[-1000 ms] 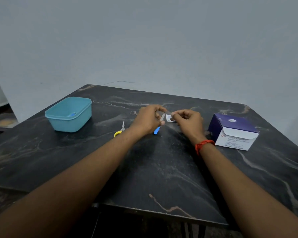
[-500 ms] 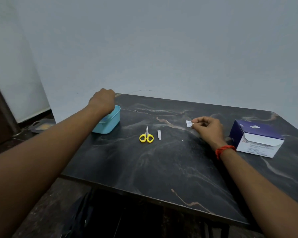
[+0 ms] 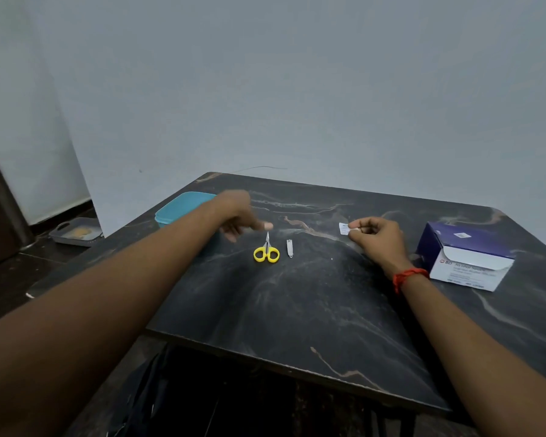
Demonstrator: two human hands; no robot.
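Dark marble table [image 3: 297,310], grey wall [image 3: 297,89] behind. Right hand [image 3: 377,239] pinches white packet [image 3: 344,229] at its fingertips; left hand [image 3: 235,216] blurred, fingers loose, empty, near yellow scissors [image 3: 266,251].

One head-worn wide-angle view looks forward and down from the near edge of the dark table [image 3: 297,310], left hand [image 3: 234,212] and right hand [image 3: 377,239] mid-frame, the wall [image 3: 297,89] far behind.
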